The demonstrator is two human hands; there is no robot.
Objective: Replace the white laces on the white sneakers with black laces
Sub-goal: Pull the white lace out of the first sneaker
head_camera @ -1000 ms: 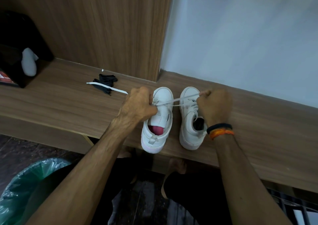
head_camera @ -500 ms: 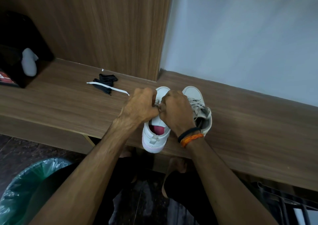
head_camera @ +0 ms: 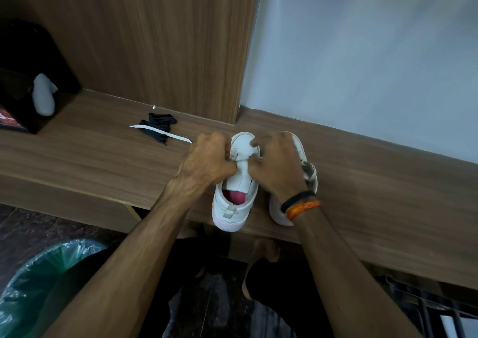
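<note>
White sneaker at 6 o'clock on the wooden bench; we are gripping its lace area with the left hand and right hand, fingers curled tight either side of the tongue. Step looks like stripping the white lace from this shoe; what the fingertips are pinching, we cannot tell. Second sneaker is sitting at 3 o'clock under our right hand. Black laces are lying at 10 o'clock, well apart; next we are needing those.
</note>
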